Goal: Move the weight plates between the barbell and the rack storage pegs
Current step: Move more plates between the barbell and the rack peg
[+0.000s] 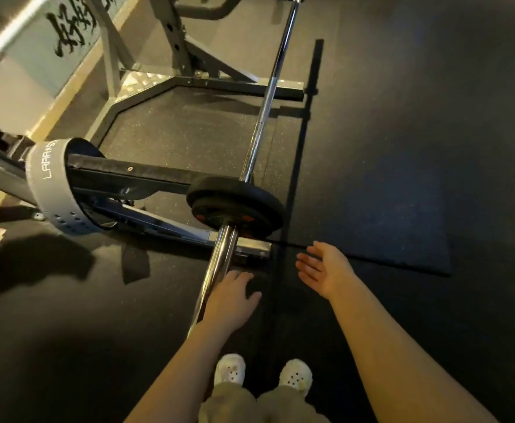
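Observation:
A chrome barbell (263, 111) runs from the top of the view down toward me, resting across the rack's black safety arm (128, 177). A black weight plate (234, 203) with red markings sits on the barbell's near sleeve (219, 257). My left hand (234, 296) hovers over the end of that sleeve, fingers relaxed and spread, holding nothing. My right hand (321, 268) is held out to the right of the sleeve, palm turned inward, fingers straight, apart from the plate.
A grey lifting belt (51, 184) is looped around the safety arm at left. The grey rack frame (189, 68) stands at the back on black rubber flooring. My two white shoes (262, 374) are at the bottom centre.

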Demonstrator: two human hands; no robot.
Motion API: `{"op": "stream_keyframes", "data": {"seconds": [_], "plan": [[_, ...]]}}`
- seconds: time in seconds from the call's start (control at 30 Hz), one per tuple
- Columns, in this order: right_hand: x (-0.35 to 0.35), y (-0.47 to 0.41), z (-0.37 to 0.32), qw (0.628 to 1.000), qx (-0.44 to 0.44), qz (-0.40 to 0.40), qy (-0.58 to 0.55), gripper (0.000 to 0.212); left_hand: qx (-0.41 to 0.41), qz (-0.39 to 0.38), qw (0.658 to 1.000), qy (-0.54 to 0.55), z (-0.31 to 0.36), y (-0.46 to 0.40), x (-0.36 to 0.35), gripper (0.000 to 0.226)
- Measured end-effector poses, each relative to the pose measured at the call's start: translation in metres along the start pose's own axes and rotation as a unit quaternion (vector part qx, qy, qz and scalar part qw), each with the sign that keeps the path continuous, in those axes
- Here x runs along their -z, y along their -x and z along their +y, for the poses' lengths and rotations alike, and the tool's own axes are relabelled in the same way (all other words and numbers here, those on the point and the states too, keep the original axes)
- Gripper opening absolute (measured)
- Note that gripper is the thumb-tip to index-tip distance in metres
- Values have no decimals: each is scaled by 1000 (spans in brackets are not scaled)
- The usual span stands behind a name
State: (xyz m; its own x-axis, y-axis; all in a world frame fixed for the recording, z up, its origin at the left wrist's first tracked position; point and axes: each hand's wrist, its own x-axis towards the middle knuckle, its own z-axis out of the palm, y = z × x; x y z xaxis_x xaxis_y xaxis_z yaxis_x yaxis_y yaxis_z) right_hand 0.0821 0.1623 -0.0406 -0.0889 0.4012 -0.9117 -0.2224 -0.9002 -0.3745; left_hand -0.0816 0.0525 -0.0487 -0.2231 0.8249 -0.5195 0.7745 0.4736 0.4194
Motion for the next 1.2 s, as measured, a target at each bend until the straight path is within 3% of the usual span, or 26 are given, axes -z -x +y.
{"op": "stream_keyframes", "data": {"seconds": [0.27,0.5,0.63,0.73,0.83,0.93,1.07,1.2], "plan": [[5,38,-70,984,89,-63,144,21,-73,88,981,158,94,5,53,24],[10,9,-201,943,175,-61,276,24,-77,133,932,329,168,-82,112,10],[5,-53,-297,854,227,-32,467,20,-41,91,928,359,197,-195,132,9],[1,-79,-362,795,171,-6,582,21,-32,27,949,312,233,-254,149,8],[-8,-98,-436,765,190,-4,615,23,-68,-14,964,256,287,-310,183,13],[-10,-100,-497,739,219,2,637,17,-91,-7,980,174,340,-359,214,23],[-11,-118,-583,581,228,-16,781,25,-123,23,986,114,414,-421,250,32],[-24,-152,-679,534,253,-27,806,36,-166,2,986,25,478,-481,280,38]]}}
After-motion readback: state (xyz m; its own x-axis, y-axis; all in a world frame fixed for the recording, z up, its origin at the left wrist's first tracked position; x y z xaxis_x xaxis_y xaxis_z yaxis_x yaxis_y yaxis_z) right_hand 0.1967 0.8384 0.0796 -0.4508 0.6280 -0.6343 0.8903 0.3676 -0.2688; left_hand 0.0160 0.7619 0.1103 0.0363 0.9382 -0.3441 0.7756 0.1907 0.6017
